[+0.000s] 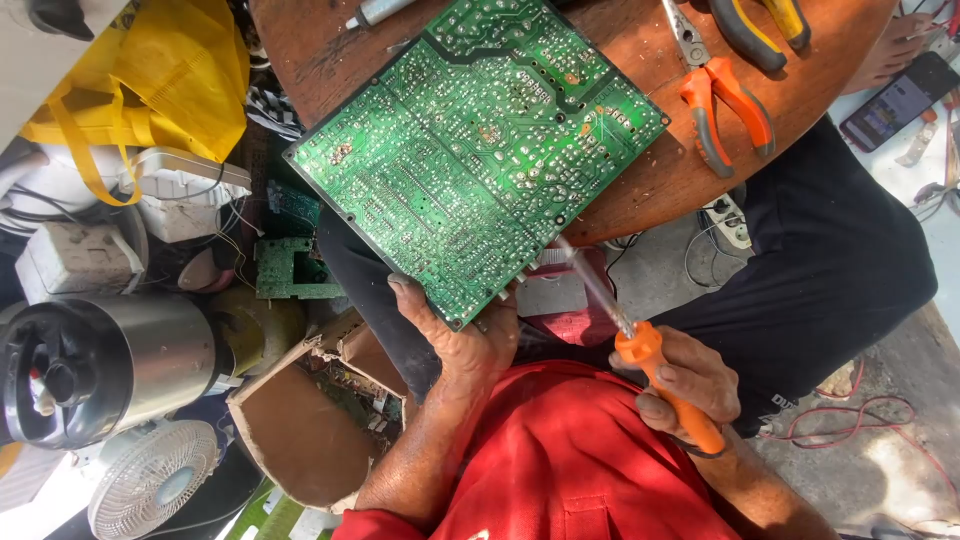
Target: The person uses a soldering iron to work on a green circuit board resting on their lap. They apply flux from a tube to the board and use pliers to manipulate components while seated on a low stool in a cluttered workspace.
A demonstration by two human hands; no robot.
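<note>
Left hand [462, 340] grips the near edge of a green circuit board [478, 145], which rests partly on a round wooden table [640, 190]. Right hand [690, 385] is closed around an orange-handled soldering iron [640, 345], its tip seemingly beside the board's edge.

Board: a big green circuit board [478, 145] lay flat with its shiny solder side up, covered in tiny silver dots and thin lines.
Board's place: most of it rested on the round brown table [640, 190], turned like a diamond, and its near corner stuck out past the table edge.
Tool: a soldering iron [640, 345] had an orange handle and a thin silver rod.
Tool's pose: it was tilted, and its tip pointed up at the board's near edge, just beside it.
</note>
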